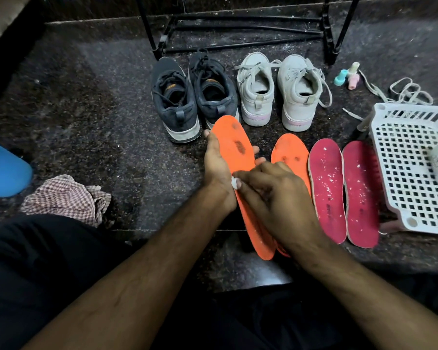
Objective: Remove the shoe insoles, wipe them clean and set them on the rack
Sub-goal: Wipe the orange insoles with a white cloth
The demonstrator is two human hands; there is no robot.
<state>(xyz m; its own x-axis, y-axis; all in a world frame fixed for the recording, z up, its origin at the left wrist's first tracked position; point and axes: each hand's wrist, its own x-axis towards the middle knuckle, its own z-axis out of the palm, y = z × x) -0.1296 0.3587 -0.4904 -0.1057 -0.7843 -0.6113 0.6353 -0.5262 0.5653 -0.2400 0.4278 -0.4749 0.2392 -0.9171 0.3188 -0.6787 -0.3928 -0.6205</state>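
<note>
Orange insole held up over the floor, being wiped with a small white wad.

Left hand [216, 162] grips the orange insole [235, 145] from its left edge, fingers wrapped behind it, fingertips showing at its right edge; insole tilted, toe end toward the shoes. Right hand [271, 195] lies across the insole's middle, fingers curled, pinching a white wad [235, 183] against it. Second orange insole [290, 154] flat on the dark stone floor [86, 97] just right, partly under the right hand. Two pink insoles [326, 188] side by side beyond it, speckled white, the far one touching a white basket [410, 173]. Dark shoes [192, 97] and white shoes [276, 92] stand in a row behind, before a black rack [243, 29]. Checked cloth [66, 195] crumpled on the floor at left.
</note>
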